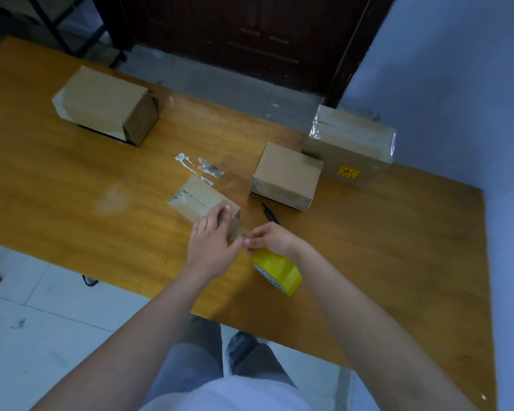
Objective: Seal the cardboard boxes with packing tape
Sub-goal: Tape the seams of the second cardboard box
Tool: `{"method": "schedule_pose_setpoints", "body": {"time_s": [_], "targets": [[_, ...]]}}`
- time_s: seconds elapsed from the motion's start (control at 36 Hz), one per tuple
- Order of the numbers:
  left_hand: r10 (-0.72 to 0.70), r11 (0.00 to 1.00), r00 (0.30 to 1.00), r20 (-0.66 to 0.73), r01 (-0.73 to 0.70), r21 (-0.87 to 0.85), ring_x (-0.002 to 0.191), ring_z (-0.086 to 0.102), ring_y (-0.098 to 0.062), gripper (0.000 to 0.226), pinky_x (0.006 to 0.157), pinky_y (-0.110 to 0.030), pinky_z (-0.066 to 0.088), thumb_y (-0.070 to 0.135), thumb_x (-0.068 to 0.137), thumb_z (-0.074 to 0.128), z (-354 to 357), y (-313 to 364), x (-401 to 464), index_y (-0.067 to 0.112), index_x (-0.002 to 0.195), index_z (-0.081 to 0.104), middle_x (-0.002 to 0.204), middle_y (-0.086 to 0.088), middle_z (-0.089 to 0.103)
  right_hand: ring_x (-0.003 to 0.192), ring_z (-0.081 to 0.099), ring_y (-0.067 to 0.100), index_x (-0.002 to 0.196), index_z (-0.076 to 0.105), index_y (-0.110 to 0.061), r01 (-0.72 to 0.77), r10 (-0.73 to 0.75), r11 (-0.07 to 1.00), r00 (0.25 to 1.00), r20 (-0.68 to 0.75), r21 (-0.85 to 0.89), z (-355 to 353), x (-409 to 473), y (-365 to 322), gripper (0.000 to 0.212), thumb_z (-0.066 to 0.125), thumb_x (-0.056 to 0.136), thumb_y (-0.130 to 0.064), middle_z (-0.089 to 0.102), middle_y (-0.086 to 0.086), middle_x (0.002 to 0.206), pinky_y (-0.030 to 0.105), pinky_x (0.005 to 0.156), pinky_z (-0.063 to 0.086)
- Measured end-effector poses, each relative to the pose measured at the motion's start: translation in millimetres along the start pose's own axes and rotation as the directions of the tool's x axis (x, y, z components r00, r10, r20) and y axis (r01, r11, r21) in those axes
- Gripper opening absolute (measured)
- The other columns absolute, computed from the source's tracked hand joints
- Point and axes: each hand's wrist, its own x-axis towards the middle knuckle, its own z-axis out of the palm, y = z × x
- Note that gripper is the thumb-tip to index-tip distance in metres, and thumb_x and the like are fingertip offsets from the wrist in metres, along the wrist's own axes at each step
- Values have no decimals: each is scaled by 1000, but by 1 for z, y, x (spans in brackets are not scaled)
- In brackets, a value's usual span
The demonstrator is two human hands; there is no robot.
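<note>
1. Cardboard everywhere on this wooden table (pixel 72 185): four boxes in all, and the small box (pixel 201 200) nearest the person is the one being worked on right now.
2. Left hand (pixel 212 247) lies flat over the near end of that small box, fingers fairly straight, pressing clear tape down where it wraps over the edge.
3. Right hand (pixel 272 238) is just beside it, fingertips pinching what looks like the tape strip coming off the box. The yellow tape roll (pixel 278 271) sits right under that wrist; can't tell if the hand is actually carrying the roll or if it's resting on the table.
4. Top of the small box already looks glossy with tape along its seam, so I'd guess this one is nearly done, just the end to smooth down and the strip to cut.
5. Far right box with the yellow sticker (pixel 349 149) is shiny with tape on top, so it looks sealed.
6. Medium box (pixel 285 176) in the middle shows no obvious tape, probably still to do.
7. Big box (pixel 104 105) far left has some tape at one end; its other end looks loose.
8. Black pen-like tool (pixel 269 213), maybe a cutter, lies close by, plus tape scraps (pixel 199 167) stuck to the table.
</note>
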Motion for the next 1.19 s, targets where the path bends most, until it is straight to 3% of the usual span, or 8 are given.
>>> {"method": "schedule_pose_setpoints", "body": {"time_s": [0.11,0.22,0.36,0.47,0.64,0.72,0.92,1.19], "targets": [[25,999,999,-29,-24,22,133,30,-23,83,109,-35,23,51,81,-1,-10,-1,5,15,150,29,151,-4,26,59,58,-9,90,73,-3,6,-4,1000,998,-65,30,2,-10,6,13,67,88,-14,65,-17,56,7,65,42],[49,998,999,-22,-48,51,126,36,-24,75,101,-35,31,46,87,4,-15,-4,11,13,146,38,145,-6,37,71,62,-1,87,73,-5,-11,42,985,983,-178,173,-4,-24,16,10,67,87,-13,69,-3,72,10,70,43],[144,974,989,28,-147,172,127,33,-27,65,102,-36,29,51,94,17,-24,-6,12,19,149,28,150,-7,28,108,63,19,72,73,-21,-16,71,970,973,-220,242,0,-32,23,17,67,87,-16,73,14,93,22,92,43],[214,950,971,107,-232,211,142,17,-33,71,115,-44,16,55,92,22,-15,-18,5,18,152,21,157,-14,17,110,61,16,74,72,-20,-5,96,949,956,-278,314,3,-39,20,16,65,88,-16,72,15,100,11,76,38],[298,936,950,96,-311,164,139,12,-34,78,114,-47,14,59,83,24,-4,-33,3,15,146,38,154,-21,26,91,63,1,73,72,-17,19,105,929,944,-312,370,4,-40,21,16,66,87,-14,72,13,97,14,79,40],[311,930,947,85,-322,180,139,8,-32,81,111,-43,4,62,82,26,-2,-33,3,14,146,38,154,-22,25,82,65,-2,83,72,-7,25,104,928,941,-323,372,5,-40,22,11,65,88,-13,72,-8,74,16,81,43],[293,927,951,95,-307,217,139,-24,-33,92,109,-46,-20,68,80,28,6,-26,1,19,153,1,157,-20,-17,69,63,-7,91,71,-1,20,113,931,933,-342,363,6,-43,23,14,63,89,-12,68,-13,62,18,80,43],[203,850,979,14,-183,494,138,-5,-46,75,111,-61,3,28,93,49,24,-16,5,11,151,4,155,-31,-3,69,63,1,80,71,-11,38,105,917,937,-332,397,6,-43,23,10,64,88,-10,67,-7,64,8,69,44]]}}
